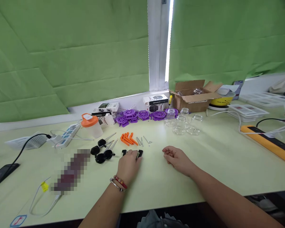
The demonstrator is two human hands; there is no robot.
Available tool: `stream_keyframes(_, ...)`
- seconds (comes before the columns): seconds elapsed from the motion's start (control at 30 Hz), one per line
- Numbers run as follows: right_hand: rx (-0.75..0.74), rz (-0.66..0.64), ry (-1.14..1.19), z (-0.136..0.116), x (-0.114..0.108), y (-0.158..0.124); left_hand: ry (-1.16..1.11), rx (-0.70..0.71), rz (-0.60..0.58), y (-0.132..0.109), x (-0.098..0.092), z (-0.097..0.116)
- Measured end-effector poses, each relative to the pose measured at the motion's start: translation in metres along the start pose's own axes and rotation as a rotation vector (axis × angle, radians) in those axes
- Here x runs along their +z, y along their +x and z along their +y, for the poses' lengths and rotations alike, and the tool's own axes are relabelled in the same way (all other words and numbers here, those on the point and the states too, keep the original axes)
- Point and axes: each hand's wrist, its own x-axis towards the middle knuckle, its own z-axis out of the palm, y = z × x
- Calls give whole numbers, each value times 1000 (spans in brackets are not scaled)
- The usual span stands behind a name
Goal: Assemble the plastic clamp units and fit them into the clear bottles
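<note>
The left hand (129, 165) bends palm-down over a black part (140, 153), whose squared ends stick out on both sides of the fingers; the fingertips are hidden beyond the knuckles, so I cannot tell whether the grip is closed on it or only resting; the right hand (177, 158) lies well apart to the right, loosely curled, with nothing showing in it. The black part lies at the table (154, 190), just nearer than a row of orange pieces (128, 139); the step in hand seems to be handling this part, and a sound move would call for fingers set firmly round its middle, with the right hand free to steady an end.

The black part looks hard and angular, like moulded plastic; the orange pieces are bent like small hooks, matte and smooth; thin metal screws (142, 141) lie beside them; to the left, glossy black knobs (100, 158) carry slender metal stems; farther back, purple discs (143, 115) are pierced with openwork, and clear cups (179, 130) look rounded and glassy.
</note>
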Motion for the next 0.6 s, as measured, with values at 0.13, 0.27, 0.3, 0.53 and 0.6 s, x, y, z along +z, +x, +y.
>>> stream_keyframes(0.13, -18, 23, -23, 1, 0, -1, -90, 21, 259, -3, 2, -22)
stream_keyframes(0.27, -33, 21, -58, 3, 1, 0, -141, 42, 325, 0, 3, -37)
stream_keyframes(0.3, -38, 23, -68, 3, 1, 0, -135, 33, 319, 0, 5, -38)
stream_keyframes(0.53, -111, 78, -214, 2, 11, 2, -127, -50, 527, -5, -5, -41)
stream_keyframes(0.6, -140, 88, -271, 0, 15, 3, -129, -115, 652, -4, -17, -52)
